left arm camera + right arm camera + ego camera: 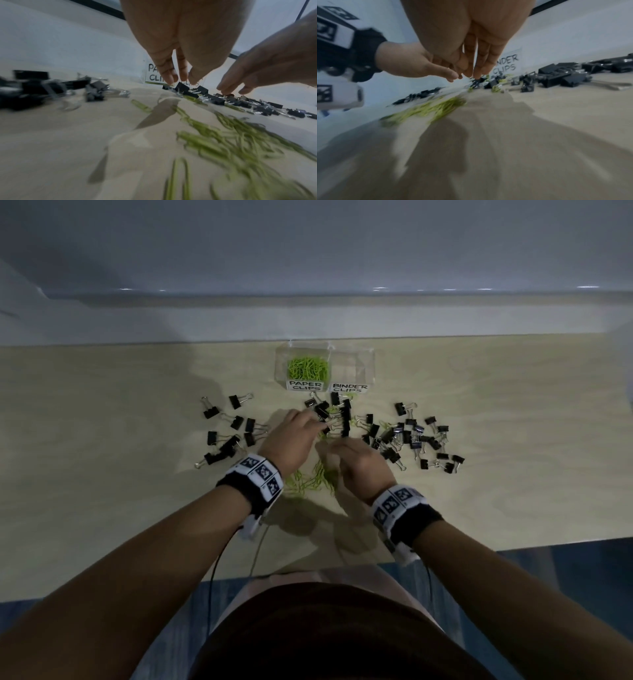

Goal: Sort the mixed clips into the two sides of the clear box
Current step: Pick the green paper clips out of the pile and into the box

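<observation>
Pale wood tabletop (pixel 102 440) against a white wall carries the clear box (pixel 370 361) at its far edge: green paper clips (pixel 308 368) fill its left side, its right side looks bare. Nearer than the box, both hands, left hand (pixel 291 440) and right hand (pixel 359 463), reach with straight, close-set fingers holding nothing into mixed black binder clips (pixel 342 416), probably to separate them from the loose paper clips (pixel 315 477).
</observation>
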{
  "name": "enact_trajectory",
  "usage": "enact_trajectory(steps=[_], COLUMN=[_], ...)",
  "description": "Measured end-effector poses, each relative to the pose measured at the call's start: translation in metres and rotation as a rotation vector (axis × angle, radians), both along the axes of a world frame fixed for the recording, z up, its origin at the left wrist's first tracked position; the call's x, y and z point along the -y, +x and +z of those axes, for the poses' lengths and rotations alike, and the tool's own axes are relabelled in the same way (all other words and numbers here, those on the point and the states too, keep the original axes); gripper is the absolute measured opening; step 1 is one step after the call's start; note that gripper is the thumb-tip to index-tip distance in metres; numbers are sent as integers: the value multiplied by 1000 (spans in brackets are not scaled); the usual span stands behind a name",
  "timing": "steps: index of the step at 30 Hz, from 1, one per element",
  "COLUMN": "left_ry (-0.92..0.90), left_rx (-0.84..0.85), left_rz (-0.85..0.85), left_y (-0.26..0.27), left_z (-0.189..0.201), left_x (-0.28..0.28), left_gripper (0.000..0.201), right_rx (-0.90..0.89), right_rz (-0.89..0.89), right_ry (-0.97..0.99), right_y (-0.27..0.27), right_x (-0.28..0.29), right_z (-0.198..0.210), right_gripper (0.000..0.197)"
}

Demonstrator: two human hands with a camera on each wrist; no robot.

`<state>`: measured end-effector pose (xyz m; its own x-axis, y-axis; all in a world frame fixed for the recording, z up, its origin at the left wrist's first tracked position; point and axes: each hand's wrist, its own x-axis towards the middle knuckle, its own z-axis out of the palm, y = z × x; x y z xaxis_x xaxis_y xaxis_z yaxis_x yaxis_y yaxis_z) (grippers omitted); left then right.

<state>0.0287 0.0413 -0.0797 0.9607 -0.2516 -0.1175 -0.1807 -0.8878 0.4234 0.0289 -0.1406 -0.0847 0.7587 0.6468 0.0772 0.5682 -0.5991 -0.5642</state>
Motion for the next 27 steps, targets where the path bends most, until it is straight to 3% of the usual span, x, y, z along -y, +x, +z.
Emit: enact_trajectory(steps=[4, 8, 11, 14, 19, 24, 27], left_ry=[105, 163, 179, 192, 154, 193, 240], left_rx=[-59, -84, -54, 36, -3, -54, -58], left_rz=[-81, -28, 73, 62, -185, -74, -34], left_y=[29, 36, 30, 23, 20, 22, 19], left_z=[-2, -11, -14, -12, -14, -14, -14], left_x=[8, -6, -20, -22, -1, -7, -14], left_gripper=[64, 44, 34, 31, 41, 53, 55], right_rx=[107, -34, -92, -127, -132, -76, -123], right_rz=[-82, -190, -197, -184, -171, -138, -146], right_ry=[-125, -252, -249, -207, -224, -254, -152], right_y=[22, 31, 34, 39, 42, 35, 34], right_x=[-18, -20, -17, -16, -14, -10, -3], right_z=[8, 3, -4, -5, -5, -2, 1], right_gripper=[37, 22, 28, 31, 34, 22, 14])
